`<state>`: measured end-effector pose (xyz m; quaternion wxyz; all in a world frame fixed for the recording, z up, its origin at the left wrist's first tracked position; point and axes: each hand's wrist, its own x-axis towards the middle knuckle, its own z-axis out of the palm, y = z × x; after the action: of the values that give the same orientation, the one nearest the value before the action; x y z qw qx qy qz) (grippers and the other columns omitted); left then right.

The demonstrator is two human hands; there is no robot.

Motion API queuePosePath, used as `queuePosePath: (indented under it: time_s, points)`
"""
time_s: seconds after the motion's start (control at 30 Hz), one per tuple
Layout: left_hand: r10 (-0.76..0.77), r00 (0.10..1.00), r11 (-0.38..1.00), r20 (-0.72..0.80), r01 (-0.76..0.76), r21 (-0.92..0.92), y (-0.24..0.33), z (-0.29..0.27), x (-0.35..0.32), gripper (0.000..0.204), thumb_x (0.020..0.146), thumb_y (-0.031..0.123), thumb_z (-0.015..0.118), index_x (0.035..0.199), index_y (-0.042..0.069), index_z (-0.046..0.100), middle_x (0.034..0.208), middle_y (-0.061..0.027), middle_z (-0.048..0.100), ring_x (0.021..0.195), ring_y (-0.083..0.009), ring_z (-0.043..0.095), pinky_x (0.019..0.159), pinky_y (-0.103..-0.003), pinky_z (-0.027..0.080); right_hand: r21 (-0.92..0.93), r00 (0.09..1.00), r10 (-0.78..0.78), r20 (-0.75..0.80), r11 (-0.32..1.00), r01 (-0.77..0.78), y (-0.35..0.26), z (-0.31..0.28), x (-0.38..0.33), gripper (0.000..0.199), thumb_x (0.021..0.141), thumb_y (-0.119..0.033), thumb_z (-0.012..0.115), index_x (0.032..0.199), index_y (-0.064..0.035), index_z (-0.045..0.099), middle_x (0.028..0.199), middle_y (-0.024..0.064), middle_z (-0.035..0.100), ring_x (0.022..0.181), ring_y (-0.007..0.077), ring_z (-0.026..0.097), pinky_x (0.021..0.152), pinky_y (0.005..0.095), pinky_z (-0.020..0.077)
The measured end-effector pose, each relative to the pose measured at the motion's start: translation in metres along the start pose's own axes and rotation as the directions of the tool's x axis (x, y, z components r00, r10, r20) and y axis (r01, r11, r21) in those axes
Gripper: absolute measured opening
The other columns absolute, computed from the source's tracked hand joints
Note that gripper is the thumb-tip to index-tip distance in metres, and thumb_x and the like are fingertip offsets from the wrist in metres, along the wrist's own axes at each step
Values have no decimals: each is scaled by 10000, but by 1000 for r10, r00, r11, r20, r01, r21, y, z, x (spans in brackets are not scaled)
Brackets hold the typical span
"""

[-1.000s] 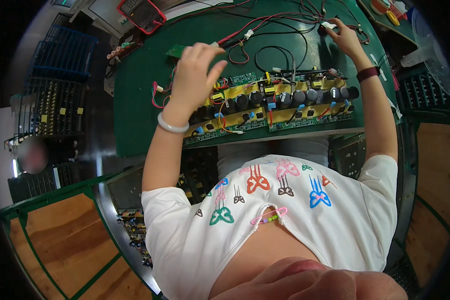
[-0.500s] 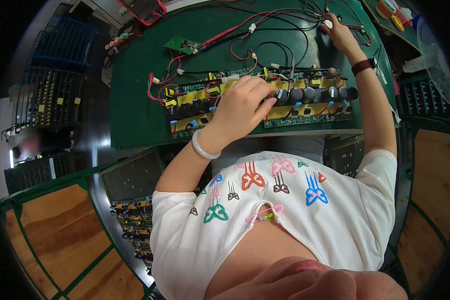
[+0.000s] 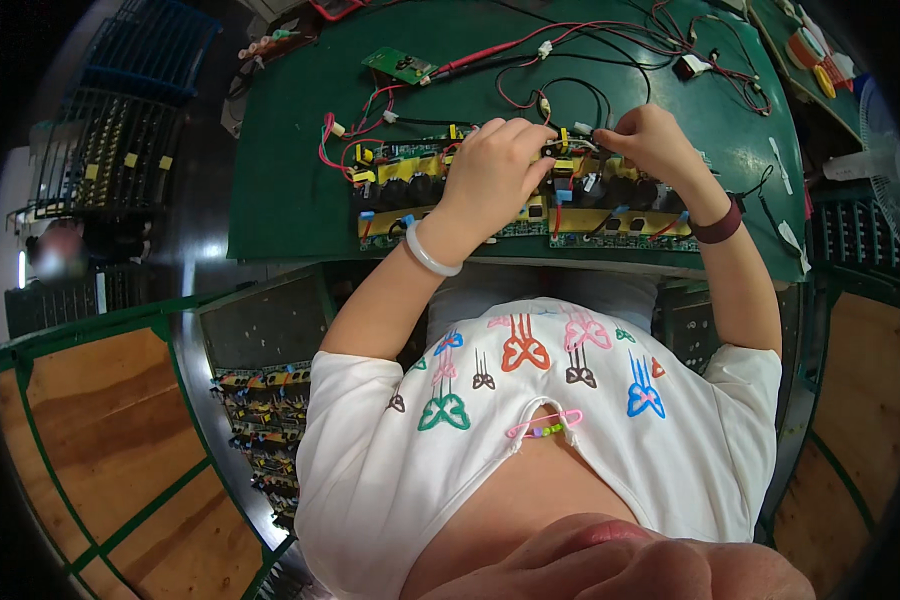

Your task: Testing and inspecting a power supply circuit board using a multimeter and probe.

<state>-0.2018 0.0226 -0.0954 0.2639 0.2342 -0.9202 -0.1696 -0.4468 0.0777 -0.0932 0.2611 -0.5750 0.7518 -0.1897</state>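
Two circuit boards lie side by side near the table's front edge, a left circuit board (image 3: 378, 228) and a right circuit board (image 3: 625, 240), with black cylinders and yellow parts. My left hand (image 3: 495, 172) reaches over where they meet, thumb and fingers closed near a white wire. What it grips is hidden. My right hand (image 3: 658, 148) is over the back of the right board, thumb and forefinger pinched close to the left fingertips. A black cable (image 3: 610, 105) runs down beside this pinch; I cannot make out what is held. Next to it is a white connector (image 3: 582, 128).
A small green board (image 3: 398, 66) lies farther back beside a red test probe (image 3: 475, 57). Tangled red and black leads and a black-and-white connector (image 3: 692, 66) are at the back right. Tape rolls (image 3: 808, 48) sit beyond. Racks (image 3: 120, 160) stand at left.
My right hand has left the white connector among the leads at the back right and come down to the boards beside my left hand. The view has shifted slightly.
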Motion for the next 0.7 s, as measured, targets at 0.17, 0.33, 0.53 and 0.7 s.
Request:
queuePosePath:
  time_s: [0.17, 0.33, 0.53, 0.7]
  points:
    - [10, 999, 999, -52, -12, -40, -4, -1, 1, 239, 873, 157, 709, 1088, 54, 695, 952, -112, 695, 932, -307, 646, 835, -404, 513, 461, 983, 184, 28, 870, -176, -8, -3, -2, 339, 907, -335, 692, 786, -19, 670, 569, -3, 533, 447, 97, 439, 441, 274, 349]
    - [-19, 992, 996, -121, 8, -90, -6, -27, -7, 138, 884, 102, 689, 997, 28, 718, 900, -133, 717, 870, -314, 684, 781, -395, 538, 914, 997, 59, -45, 406, 18, -35, -17, -30, 247, 956, -276, 649, 865, -46, 659, 588, -14, 510, 438, 56, 373, 407, 227, 236]
    - [-190, 971, 916, 146, 229, -331, -10, -107, -64, 110, 857, 28, 718, 962, -3, 722, 844, -103, 701, 758, -209, 683, 680, -300, 527, 978, 978, -2, -207, -16, 207, -26, -12, -56, 296, 1025, -291, 543, 985, -16, 646, 678, 18, 574, 484, 50, 414, 438, 188, 274]
    - [-276, 934, 836, 226, 350, -423, -33, -128, -137, 155, 779, -90, 732, 918, -21, 725, 887, -105, 718, 823, -195, 692, 726, -292, 554, 994, 991, -86, -107, -43, 104, -50, 25, -69, 339, 1014, -340, 532, 938, -19, 608, 668, 6, 553, 476, 37, 461, 414, 178, 298]
